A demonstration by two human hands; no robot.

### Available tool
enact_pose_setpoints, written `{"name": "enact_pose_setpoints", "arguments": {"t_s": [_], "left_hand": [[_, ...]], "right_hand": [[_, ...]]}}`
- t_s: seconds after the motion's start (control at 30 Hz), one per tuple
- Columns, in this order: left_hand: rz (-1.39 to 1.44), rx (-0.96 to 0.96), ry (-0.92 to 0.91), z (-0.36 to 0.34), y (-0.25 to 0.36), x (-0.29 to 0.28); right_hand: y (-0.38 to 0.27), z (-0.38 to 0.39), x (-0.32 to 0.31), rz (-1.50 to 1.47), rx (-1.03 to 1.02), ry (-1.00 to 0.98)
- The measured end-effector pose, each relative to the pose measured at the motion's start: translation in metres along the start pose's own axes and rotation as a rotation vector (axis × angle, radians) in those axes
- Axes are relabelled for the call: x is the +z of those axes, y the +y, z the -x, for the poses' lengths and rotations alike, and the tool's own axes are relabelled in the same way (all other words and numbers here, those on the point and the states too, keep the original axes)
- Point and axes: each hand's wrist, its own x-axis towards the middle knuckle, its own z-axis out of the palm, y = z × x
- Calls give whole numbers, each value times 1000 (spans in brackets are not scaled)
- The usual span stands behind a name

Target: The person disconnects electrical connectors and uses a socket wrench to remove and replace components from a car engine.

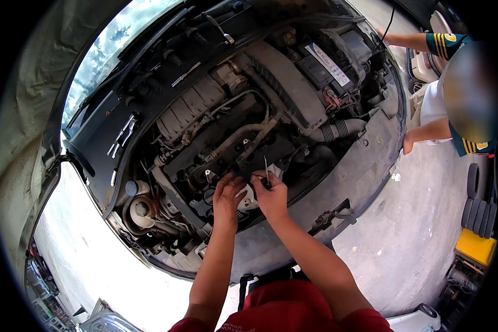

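My left hand [227,200] is over the near side of the car engine [221,141], fingers apart and slightly bent, the tips at a dark engine part. Close beside it, my right hand [272,198] is closed on a slim tool with a thin metal shaft [266,164] pointing up and away from me; its exact kind is unclear. Between the hands, a pale metal part [250,200] shows lower down. Something whitish [276,171] sits just behind my right fingers. What the left fingertips touch is partly hidden.
Wrenches [123,134] and a socket extension bar [186,74] lie along the cowl below the windshield. A battery [326,67] sits at the far right of the bay. Another person's hand [408,143] rests by the right fender. Tyres [477,216] and a yellow box [475,247] stand farther right.
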Motion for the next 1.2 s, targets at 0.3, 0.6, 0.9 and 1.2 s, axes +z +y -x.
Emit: {"name": "enact_pose_setpoints", "arguments": {"t_s": [0.3,0.6,0.9,1.2], "left_hand": [[-5,-219,-86,-39,17,23],[170,-99,-79,-26,-20,23],[202,220,-48,-24,-45,45],[117,315,11,-34,-53,52]], "right_hand": [[-2,25,2,62,-71,112],[25,29,-43,152,-123,-143],[28,-1,-60,315,-310,-292],[36,-9,-54,491,-444,-241]]}}
